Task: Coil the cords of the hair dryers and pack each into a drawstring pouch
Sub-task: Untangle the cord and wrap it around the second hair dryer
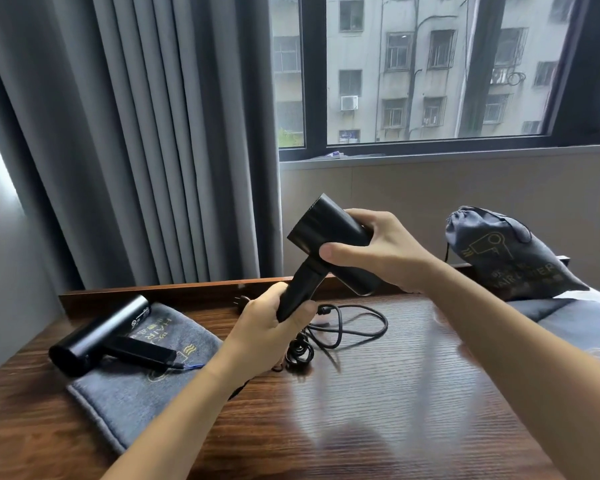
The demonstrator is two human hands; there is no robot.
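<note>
A: What is the head camera showing?

B: A person is holding a black hair dryer (326, 244) in the air above a wooden table (378, 393). The left hand (267, 332) is wrapping its fingers around the lower end of the handle, clamped tight. The right hand (378, 251) is gripping the barrel, thumb pressing on the near side, the other fingers curling over the top.

A: Where is its cord?

B: The black cord (347, 327) is trailing out just below the left fingers and lying loose on the table in untidy loops, not yet coiled. Its plug (241, 301) is peeking out just behind the left knuckles.

A: Anything else nearby?

B: A second hair dryer (97, 337) is lying well to the left of the left hand on a flat grey pouch (136, 382). A filled drawstring pouch (506, 254) is sitting beyond the right wrist, and another grey pouch (579, 327) is lying flat just in front of it.

A: How will it handle?

B: Judging by looks, the body is rigid, smooth plastic, fairly light, and possibly slippery, so the handle is the safest hold. The cord looks flexible but springy; pinching it close to the handle and winding from there is probably going to be easiest.
</note>
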